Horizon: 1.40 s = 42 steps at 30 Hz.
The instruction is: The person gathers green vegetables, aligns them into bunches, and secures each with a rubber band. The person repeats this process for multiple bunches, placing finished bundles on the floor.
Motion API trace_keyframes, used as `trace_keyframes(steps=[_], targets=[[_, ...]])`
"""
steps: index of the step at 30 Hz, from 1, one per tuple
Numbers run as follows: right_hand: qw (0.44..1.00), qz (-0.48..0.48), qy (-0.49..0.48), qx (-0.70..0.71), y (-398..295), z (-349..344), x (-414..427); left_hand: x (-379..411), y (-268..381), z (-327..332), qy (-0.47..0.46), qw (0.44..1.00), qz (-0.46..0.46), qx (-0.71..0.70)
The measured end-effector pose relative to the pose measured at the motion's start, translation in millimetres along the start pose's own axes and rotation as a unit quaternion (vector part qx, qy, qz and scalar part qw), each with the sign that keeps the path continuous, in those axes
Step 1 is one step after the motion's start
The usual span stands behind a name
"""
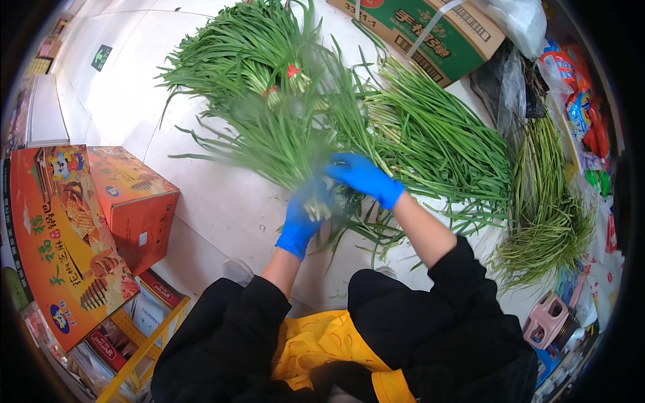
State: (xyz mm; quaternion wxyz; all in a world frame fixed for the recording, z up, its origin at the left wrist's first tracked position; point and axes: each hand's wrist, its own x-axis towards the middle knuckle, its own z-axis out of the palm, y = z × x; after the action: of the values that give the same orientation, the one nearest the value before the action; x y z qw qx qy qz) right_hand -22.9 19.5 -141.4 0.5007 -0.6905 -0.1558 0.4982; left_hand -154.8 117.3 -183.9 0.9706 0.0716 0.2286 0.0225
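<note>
My left hand [302, 216], in a blue glove, is closed around the pale stem ends of a bunch of garlic chives [277, 146]. The bunch is blurred, its green leaves fanning up and to the left. Just right of it is my right hand [360, 176], also gloved in blue; blur hides whether its fingers hold any stems. A pile of loose garlic chives [438, 126] lies on the floor beyond my right wrist. Farther ahead, bundled garlic chives [237, 50] lie heaped, with red bands around the stems of at least two bundles.
Orange printed cartons [70, 237] stand at left above a yellow rack [146, 347]. A green-and-brown cardboard box [428, 35] is at the top right. Wilted stalks [544, 201] lie at right beside plastic bags [509, 95]. Leaf scraps [373, 226] litter the pale tiled floor [211, 201].
</note>
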Motion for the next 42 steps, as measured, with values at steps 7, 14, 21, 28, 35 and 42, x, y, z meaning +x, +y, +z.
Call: trace_keyframes(steps=[7,14,21,28,35,42], targets=[[0.983,-0.116,-0.051,-0.133,-22.4,31.6,63.2,-20.0,-8.1,2.9,-0.127,0.983,-0.038,-0.127],[0.87,-0.246,0.171,-0.39,-31.0,55.2,26.9,-18.2,-2.4,-39.8,-0.085,0.995,-0.015,-0.055],[0.867,-0.273,0.283,-0.305,29.0,10.7,-14.2,1.8,-12.1,-29.8,0.045,0.994,-0.063,-0.074],[0.828,-0.067,0.356,-0.428,53.8,-54.1,-8.7,13.6,-16.9,-12.0,0.119,0.992,-0.031,0.001],[0.92,-0.105,0.294,-0.235,12.4,-24.3,-51.0,17.6,-16.2,31.1,0.048,0.992,-0.045,0.108],[0.905,-0.24,0.215,-0.279,28.5,-5.2,-52.5,23.8,-17.2,13.1,0.088,0.979,-0.047,0.176]])
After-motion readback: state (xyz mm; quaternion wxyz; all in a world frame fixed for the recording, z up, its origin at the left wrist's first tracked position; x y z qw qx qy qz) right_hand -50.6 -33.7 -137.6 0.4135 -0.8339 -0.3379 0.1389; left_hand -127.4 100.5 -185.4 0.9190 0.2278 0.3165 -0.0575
